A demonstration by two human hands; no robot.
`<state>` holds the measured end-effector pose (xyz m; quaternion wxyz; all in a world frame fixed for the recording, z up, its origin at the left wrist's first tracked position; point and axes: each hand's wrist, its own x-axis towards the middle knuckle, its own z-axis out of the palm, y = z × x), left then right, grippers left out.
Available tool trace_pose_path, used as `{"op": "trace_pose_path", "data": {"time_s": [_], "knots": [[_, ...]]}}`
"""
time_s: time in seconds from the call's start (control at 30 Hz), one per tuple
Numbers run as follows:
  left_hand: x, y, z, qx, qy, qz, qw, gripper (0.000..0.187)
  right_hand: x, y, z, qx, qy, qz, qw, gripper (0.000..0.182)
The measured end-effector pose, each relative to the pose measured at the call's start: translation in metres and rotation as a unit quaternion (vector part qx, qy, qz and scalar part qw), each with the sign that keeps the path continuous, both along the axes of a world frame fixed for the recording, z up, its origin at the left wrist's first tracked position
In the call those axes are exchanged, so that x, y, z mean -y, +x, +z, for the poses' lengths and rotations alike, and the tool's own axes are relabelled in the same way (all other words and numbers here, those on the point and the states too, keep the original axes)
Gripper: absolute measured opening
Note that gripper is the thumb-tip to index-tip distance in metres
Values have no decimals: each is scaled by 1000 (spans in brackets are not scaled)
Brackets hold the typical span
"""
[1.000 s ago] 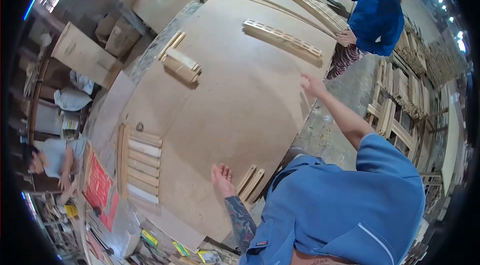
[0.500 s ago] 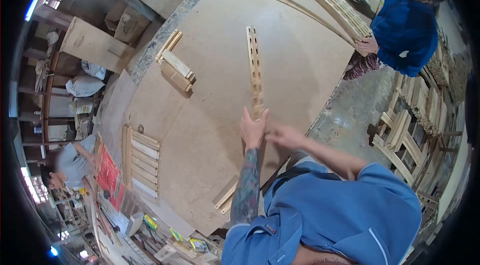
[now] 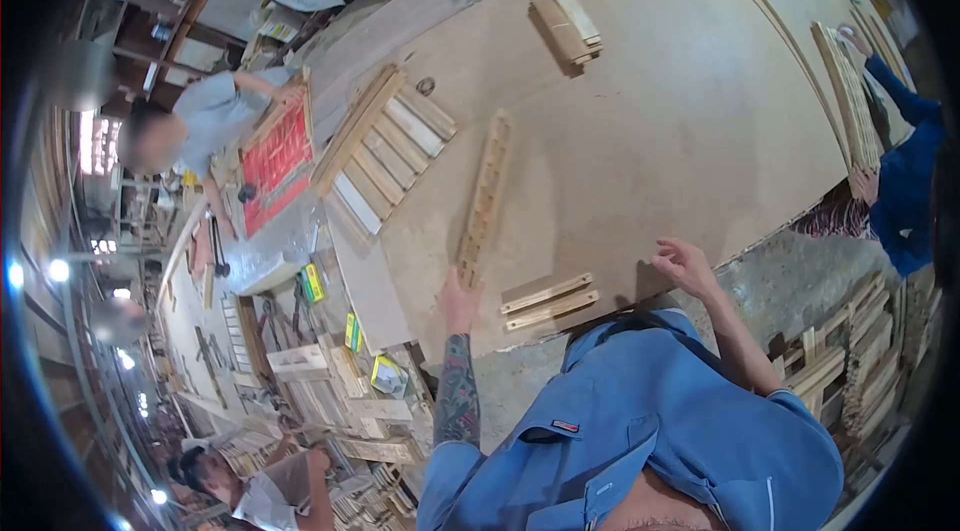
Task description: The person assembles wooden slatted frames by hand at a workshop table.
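Observation:
My left hand (image 3: 460, 305) grips the near end of a long wooden strip (image 3: 485, 196) with a row of slots along it. The strip points away from me over the board-topped table (image 3: 640, 141). My right hand (image 3: 686, 267) is above the table's near edge, fingers loosely bent and apart, with nothing in it. Between my hands lie two short wooden bars (image 3: 550, 303), side by side. A slatted wooden frame (image 3: 385, 146) rests to the left of the strip.
A small stack of wooden pieces (image 3: 570, 21) sits at the table's far side. At right, a co-worker in blue (image 3: 905, 191) holds slotted wood (image 3: 850, 101). Another person (image 3: 215, 116) at left works by a red sheet (image 3: 278, 166). Timber (image 3: 830, 356) is stacked at lower right.
The view has turned left. My left hand has carried the slotted strip leftward, towards the slatted frame. My right hand has moved away from it to the right.

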<state>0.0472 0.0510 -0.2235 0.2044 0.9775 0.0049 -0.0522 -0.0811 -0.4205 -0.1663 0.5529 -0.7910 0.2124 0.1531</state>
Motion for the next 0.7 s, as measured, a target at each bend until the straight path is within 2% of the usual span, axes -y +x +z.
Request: {"op": "trace_pose_path", "data": {"time_s": [0.1, 0.17, 0.2, 0.27, 0.3, 0.37, 0.4, 0.43, 0.5, 0.53, 0.6, 0.63, 0.7], "knots": [[-23, 40, 30, 44, 49, 50, 997, 72, -59, 32, 25, 9, 36, 16, 999, 52], [-38, 59, 64, 57, 73, 86, 992, 60, -83, 48, 36, 80, -57, 168, 981, 53], [-50, 61, 81, 75, 99, 99, 987, 49, -89, 54, 40, 76, -62, 171, 980, 53], [-82, 47, 108, 179, 66, 51, 980, 38, -102, 63, 48, 134, -152, 160, 966, 64], [-90, 37, 125, 171, 63, 48, 982, 38, -109, 72, 62, 170, -204, 152, 952, 70], [-97, 11, 152, 123, -23, -2, 992, 32, -125, 91, 96, 240, -298, 155, 911, 82], [-94, 2, 151, 111, -27, -6, 993, 32, -130, 99, 104, 279, -338, 166, 883, 87], [-86, -11, 148, 71, -79, -57, 993, 33, -131, 101, 102, 267, -340, 167, 886, 87], [-66, -37, 124, 18, -151, -156, 976, 35, -131, 104, 98, 339, -461, 223, 789, 72], [-59, -50, 98, 0, -175, -211, 962, 36, -121, 89, 79, 326, -470, 220, 790, 72], [-48, -62, 77, -2, -153, -226, 962, 35, -85, 59, 18, 119, -348, 383, 848, 46], [-44, -67, 68, -1, -124, -238, 963, 35, -83, 52, 5, 112, -354, 379, 848, 46], [-48, -76, 48, 2, -125, -243, 962, 34, -79, 38, -6, 179, -337, 327, 865, 25]]}}
